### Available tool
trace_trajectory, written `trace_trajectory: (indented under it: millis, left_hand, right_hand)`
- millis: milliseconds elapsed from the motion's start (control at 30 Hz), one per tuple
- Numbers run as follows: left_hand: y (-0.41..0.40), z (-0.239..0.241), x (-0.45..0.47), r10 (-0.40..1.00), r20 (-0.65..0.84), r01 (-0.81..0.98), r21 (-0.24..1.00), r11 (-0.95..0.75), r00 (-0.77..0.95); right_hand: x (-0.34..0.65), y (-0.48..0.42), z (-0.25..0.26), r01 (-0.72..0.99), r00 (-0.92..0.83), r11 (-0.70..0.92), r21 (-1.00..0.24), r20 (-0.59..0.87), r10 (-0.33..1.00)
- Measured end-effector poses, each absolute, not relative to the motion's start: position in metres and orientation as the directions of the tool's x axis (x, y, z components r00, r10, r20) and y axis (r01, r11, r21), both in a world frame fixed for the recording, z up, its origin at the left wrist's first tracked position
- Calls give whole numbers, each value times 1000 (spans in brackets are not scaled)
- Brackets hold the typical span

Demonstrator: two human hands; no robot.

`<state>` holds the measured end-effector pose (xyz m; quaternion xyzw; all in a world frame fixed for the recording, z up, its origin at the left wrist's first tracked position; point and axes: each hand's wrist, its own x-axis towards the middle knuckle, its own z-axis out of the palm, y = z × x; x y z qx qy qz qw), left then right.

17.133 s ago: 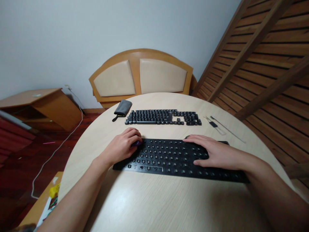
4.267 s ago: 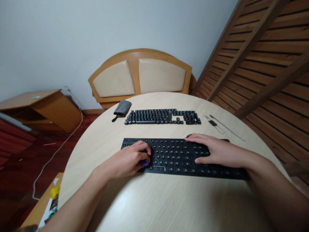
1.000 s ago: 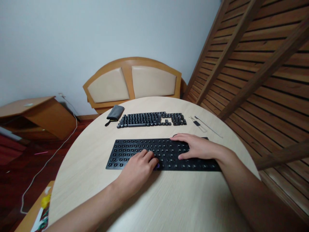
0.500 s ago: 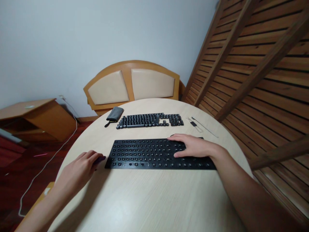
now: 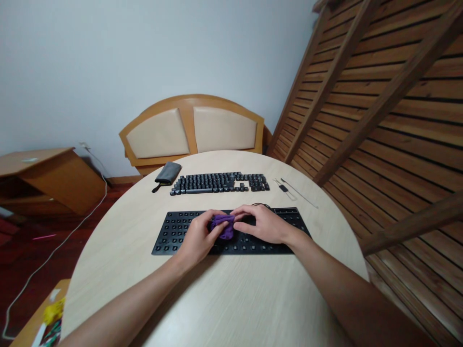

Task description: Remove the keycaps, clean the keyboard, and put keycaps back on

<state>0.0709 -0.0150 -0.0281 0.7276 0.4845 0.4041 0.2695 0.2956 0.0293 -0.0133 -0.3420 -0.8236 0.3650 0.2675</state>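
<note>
A bunched purple cloth [image 5: 227, 230] is above the middle of a black keyboard base [image 5: 172, 232], whose keycaps are off and whose switches show in rows. Closed on the cloth from its left side is my left hand [image 5: 200, 236], thumb over the front. My right hand [image 5: 265, 224] meets the cloth's right edge with its fingertips and thumb, pinching it as far as I can see. Both hands hide the centre of the keyboard base.
Loose black keycaps [image 5: 206, 183] lie in keyboard order farther back on the round table [image 5: 231, 299]. A grey pouch [image 5: 169, 172] is left of them. At the right are a wire keycap puller [image 5: 284, 188] and a thin metal rod [image 5: 300, 193].
My left hand has moved right from beside the keyboard base to over it, bringing the purple cloth. My right hand has left its flat hold on the base and come to the cloth.
</note>
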Motion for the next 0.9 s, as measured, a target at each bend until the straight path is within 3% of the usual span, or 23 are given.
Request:
trace_trajectory:
  millis: [200,367,467,600,700,900]
  left_hand:
    - [-19,-52,86,923,360,446,810,-380,132]
    - [-26,-54,79,951,293,507,808,-301,97]
    - [-29,-51,77,936,325,623,706,-336,137]
    - [-31,-51,78,857,396,703,502,-504,331]
    - [-32,-54,79,825,387,738,390,-551,412]
    - [-32,-59,80,817,359,763,319,-562,451]
  right_hand:
    - [287,27,-19,260,-618,424,-868,187,763]
    - [280,25,-22,159,-556,363,-918,220,801]
    - [280,25,-23,128,-477,344,-930,246,844]
    - [299,45,-21,227,-334,388,-893,303,893]
    - [327,71,-24,244,-114,352,-904,334,936]
    - [391,116,-42,231,197,267,-936,314,929]
